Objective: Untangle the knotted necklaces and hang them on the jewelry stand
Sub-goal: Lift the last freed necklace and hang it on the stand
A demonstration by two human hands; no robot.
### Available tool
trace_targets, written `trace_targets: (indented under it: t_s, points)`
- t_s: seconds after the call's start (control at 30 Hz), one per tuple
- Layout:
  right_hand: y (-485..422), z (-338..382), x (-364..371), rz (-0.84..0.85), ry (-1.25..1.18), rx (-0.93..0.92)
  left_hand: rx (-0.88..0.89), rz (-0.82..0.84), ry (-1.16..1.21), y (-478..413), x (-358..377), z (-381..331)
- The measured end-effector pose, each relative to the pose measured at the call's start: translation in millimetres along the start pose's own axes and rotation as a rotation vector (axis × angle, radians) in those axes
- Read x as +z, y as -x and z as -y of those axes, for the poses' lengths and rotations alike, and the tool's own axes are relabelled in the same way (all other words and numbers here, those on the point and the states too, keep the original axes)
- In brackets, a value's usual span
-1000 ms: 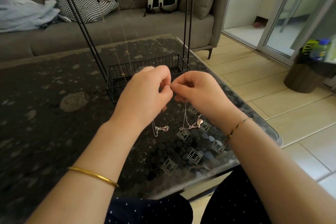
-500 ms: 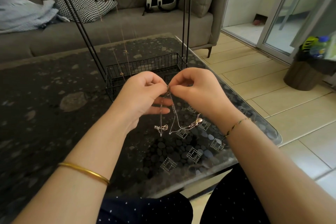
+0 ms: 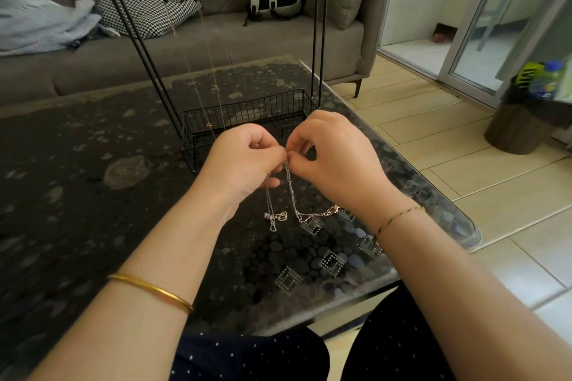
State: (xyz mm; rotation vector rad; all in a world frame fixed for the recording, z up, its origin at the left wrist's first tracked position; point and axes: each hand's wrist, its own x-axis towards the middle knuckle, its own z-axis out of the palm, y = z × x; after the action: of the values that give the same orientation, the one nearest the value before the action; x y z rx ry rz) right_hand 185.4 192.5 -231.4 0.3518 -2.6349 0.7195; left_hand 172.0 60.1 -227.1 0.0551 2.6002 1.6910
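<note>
Together the left hand (image 3: pixel 244 161) and right hand (image 3: pixel 335 158) pinch tangled silver necklaces (image 3: pixel 291 193), pendants dangling.

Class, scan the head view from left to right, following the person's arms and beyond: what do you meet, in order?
In order: gold bangle → left hand → right hand → thin bracelet → brown bin on the floor. The knotted necklaces, pinched by both hands, overlap them and are left out.

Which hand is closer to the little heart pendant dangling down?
Left. The heart pendant hangs just below the left hand; the right hand is higher and off to its right.
</note>
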Motion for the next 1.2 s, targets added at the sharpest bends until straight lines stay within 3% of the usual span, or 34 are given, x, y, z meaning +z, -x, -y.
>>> trace_targets:
  t_s: [0.23,0.33,0.53,0.7,0.97,1.2]
  points:
    - [-0.2,3.6,0.9,-0.010,0.131,-0.104,0.120,-0.054,-0.130,1.3,2.1,0.8]
    - [-0.5,4.1,2.0,-0.009,0.143,-0.124,0.088,-0.056,-0.104,-0.3,2.7,0.8]
    - [0.5,0.6,2.1,-0.052,-0.190,0.008,-0.152,0.045,0.261,-7.1,0.5,2.2]
    - [0.7,0.1,3.1,-0.082,-0.244,0.042,-0.235,0.069,0.427,-7.2,0.3,0.6]
    - [3.4,4.7,-3.6,-0.046,-0.368,0.134,-0.175,0.033,0.344,-7.3,-0.7,-0.2]
    - [3.6,3.2,1.3,-0.066,-0.211,0.070,-0.032,-0.036,0.153,-6.3,0.3,0.3]
